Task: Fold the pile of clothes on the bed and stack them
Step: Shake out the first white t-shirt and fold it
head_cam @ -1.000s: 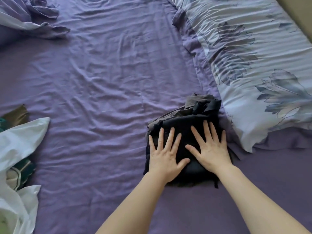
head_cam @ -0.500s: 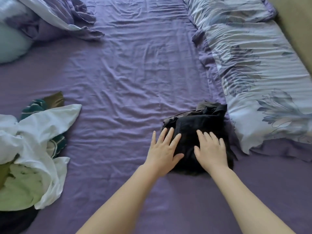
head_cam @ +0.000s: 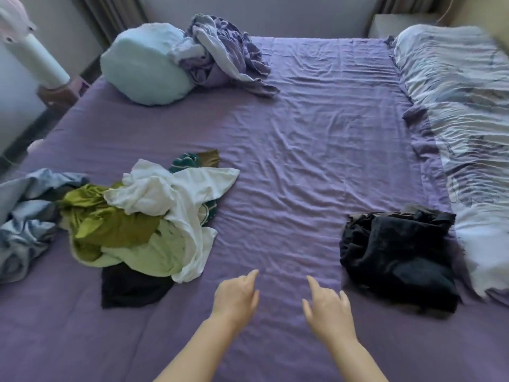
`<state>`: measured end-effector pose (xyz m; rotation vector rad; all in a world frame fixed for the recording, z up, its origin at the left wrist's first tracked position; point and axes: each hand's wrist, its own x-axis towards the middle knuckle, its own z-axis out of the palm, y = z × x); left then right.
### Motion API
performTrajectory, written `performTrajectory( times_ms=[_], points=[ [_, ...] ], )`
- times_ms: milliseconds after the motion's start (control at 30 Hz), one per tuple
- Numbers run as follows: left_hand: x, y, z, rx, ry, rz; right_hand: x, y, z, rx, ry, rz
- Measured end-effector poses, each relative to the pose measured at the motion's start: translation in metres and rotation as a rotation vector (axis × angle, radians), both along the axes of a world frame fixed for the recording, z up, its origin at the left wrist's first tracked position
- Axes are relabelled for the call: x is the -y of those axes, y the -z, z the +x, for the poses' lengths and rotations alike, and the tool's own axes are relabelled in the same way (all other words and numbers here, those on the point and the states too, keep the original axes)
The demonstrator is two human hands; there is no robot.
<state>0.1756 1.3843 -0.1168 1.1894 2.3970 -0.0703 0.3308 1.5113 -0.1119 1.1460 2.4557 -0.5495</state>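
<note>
A folded stack of dark clothes lies on the purple bed sheet at the right, beside the patterned duvet. At the left sits an unfolded pile with a white shirt on top, olive and pale green pieces, a striped green piece and a black piece underneath. My left hand and my right hand hover over the bare sheet between the two heaps. Both have relaxed fingers and hold nothing.
A blue-grey garment lies at the far left edge. A pale blue pillow and a crumpled purple-white cloth sit at the back. The flowered duvet runs along the right side. A white stand is beside the bed.
Both hands have lifted off the dark folded stack and drawn back to the left. The view has swung up and left, bringing the unfolded pile into sight.
</note>
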Motion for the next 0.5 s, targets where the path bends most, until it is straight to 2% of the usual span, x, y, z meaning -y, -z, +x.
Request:
performTrajectory(
  times_ms=[267,500],
  points=[
    [0.112,0.014,-0.083,-0.014,-0.170,-0.051,0.059,0.007,-0.076,0.034,-0.139,0.019],
    [0.144,0.017,-0.192,-0.085,-0.299,0.128,0.102,0.015,-0.190,-0.043,-0.270,0.033]
  ],
)
